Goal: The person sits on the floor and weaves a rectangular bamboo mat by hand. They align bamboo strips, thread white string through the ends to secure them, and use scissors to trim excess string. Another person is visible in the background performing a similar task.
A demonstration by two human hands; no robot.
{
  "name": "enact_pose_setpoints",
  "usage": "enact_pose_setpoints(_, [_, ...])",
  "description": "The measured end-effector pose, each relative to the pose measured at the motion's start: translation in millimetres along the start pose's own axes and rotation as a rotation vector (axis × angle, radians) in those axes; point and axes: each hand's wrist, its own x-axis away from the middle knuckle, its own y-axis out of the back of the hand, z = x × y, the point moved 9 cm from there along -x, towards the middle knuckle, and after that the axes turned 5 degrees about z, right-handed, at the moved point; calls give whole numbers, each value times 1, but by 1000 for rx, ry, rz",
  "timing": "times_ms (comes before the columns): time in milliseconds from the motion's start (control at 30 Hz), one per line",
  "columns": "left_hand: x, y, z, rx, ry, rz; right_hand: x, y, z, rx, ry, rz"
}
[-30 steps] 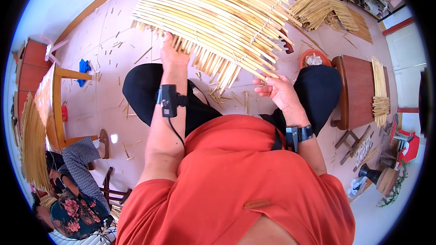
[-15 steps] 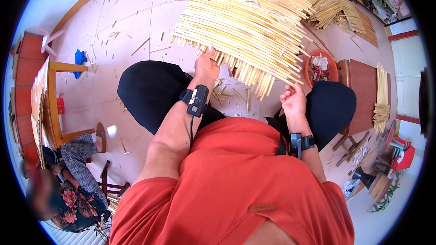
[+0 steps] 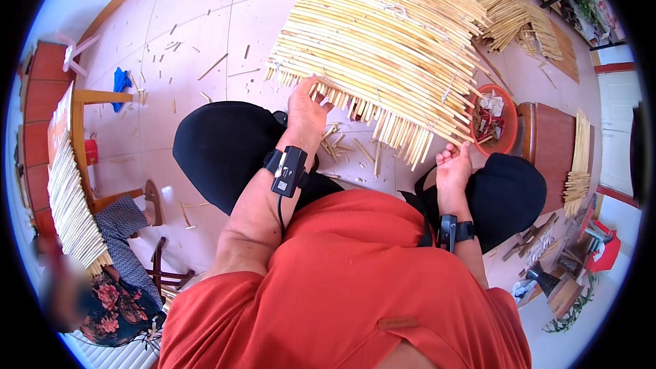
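A wide mat of straw-coloured reed stalks (image 3: 376, 41), bound with whitish thread, spreads out in front of my knees. My left hand (image 3: 305, 111) is closed on its near edge, left of the middle, with the thumb up along the stalks. At the near right corner, my right hand (image 3: 454, 167) pinches the end of the outermost stalk, its fingers curled. Several shorter stalk ends (image 3: 403, 138) stick out below the near edge, between the two hands. The mat hides whatever lies under it.
An orange basin (image 3: 507, 138) of scraps stands by my right knee, beside a red-brown bench (image 3: 555, 154) bearing a stalk bundle (image 3: 579, 157). More reed mats (image 3: 506, 14) lie at far right. Offcuts (image 3: 213, 67) litter the floor. On the left, another person sits by a slanted mat (image 3: 72, 198).
The mat and both my hands sit slightly further right in the view, with the grip unchanged. At left, the other person's mat has tipped so that its pale stalks now show.
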Motion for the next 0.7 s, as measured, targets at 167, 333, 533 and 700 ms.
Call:
enact_pose_setpoints(167, [-11,8,-11,-109,-66,-17,-5,1,-2,-36,2,27])
enact_pose_setpoints(333, [0,-4,-20,-143,-139,-60,-7,1,-3,-54,-12,51])
enact_pose_setpoints(533, [-1,-3,-22,-152,-167,-55,12,-25,-5,-86,-86,61])
enact_pose_setpoints(700, [0,-14,-18,-81,-159,35,10,-39,-25,-21,-161,261])
